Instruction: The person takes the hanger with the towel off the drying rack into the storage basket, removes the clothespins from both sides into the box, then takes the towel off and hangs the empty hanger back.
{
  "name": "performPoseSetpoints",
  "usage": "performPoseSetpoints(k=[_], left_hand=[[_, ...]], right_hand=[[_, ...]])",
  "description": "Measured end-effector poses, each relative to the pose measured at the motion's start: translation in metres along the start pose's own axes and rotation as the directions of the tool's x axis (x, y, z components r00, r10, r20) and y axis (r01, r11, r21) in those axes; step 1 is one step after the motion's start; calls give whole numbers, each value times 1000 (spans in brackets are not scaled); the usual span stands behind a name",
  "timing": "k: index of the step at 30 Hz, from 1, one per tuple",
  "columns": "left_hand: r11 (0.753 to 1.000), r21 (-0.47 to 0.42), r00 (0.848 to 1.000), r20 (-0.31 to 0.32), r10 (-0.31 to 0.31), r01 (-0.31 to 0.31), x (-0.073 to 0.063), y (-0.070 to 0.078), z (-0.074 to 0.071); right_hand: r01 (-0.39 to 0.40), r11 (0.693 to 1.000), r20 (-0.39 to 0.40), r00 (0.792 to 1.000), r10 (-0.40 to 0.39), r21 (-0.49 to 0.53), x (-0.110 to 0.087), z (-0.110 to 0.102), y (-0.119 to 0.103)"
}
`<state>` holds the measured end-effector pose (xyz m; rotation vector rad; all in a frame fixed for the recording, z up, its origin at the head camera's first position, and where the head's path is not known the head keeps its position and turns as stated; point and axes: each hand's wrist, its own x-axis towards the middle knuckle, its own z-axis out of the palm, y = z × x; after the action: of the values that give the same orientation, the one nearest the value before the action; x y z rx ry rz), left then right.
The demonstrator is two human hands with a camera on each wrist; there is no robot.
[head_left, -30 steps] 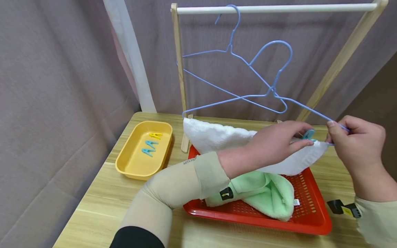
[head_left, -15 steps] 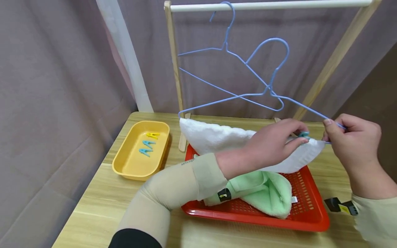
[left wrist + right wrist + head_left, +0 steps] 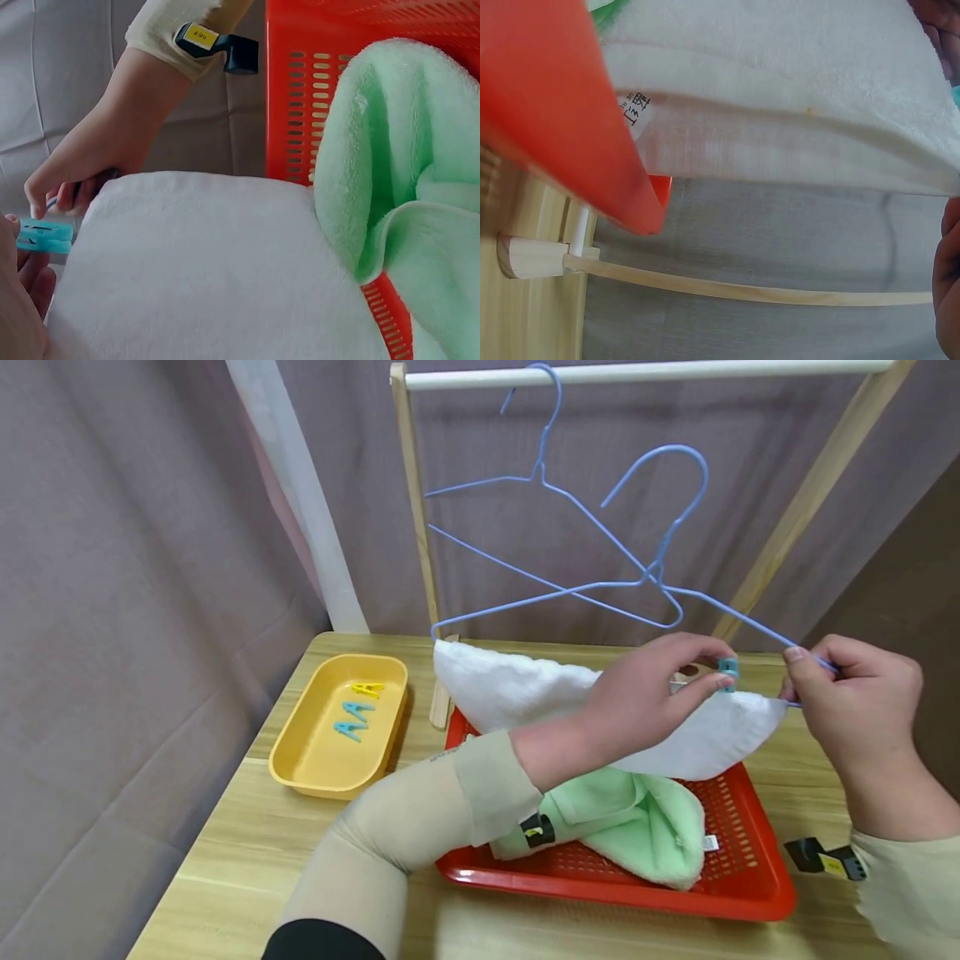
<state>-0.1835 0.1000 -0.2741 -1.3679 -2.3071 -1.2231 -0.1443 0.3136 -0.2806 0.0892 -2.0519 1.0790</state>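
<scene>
My left hand (image 3: 645,689) pinches a teal clothespin (image 3: 727,673) between thumb and fingers, right at the top edge of a white towel (image 3: 517,685). In the left wrist view, the clothespin (image 3: 45,236) has its far end against the towel's edge. The towel is folded over the bottom bar of a blue wire hanger (image 3: 517,602), which hides most of that bar. My right hand (image 3: 862,706) grips the hanger's right corner, thumb on top of the wire. The hanger's hook points up, off the rail.
A second blue hanger (image 3: 487,483) hangs from the white rail (image 3: 637,372) of a wooden stand. Below the towel, a red basket (image 3: 622,897) holds a light green towel (image 3: 660,835). A yellow tray (image 3: 318,768) at left contains a yellow clothespin (image 3: 367,689) and two teal ones.
My left hand has lifted slightly, and the clothespin in it has turned more upright along the towel's edge. The view has shifted a little. My right hand keeps its grip on the hanger.
</scene>
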Motion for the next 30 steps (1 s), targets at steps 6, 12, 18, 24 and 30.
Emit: performPoseSetpoints(k=[6,12,18,24,30], left_hand=[[999,41,1000,-3,-8,8,-3,-5,-6],[999,34,1000,-20,6,-5,-4,-7,-10],[999,32,1000,-14,10,-9,-6,-6,-17],[996,79,999,-15,39,-38,-9,-5,-25],[988,133,995,-42,87,-81,-14,-6,-35]], right_hand=[[-18,1000,-5,1000,17,-8,0,-2,3],[-31,999,-9,999,31,-14,-1,-3,5],[-31,999,-10,999,31,11,-2,-3,6],[-26,1000,-21,999,27,8,-3,-3,6],[-26,999,-32,999,27,37,-3,-4,4]])
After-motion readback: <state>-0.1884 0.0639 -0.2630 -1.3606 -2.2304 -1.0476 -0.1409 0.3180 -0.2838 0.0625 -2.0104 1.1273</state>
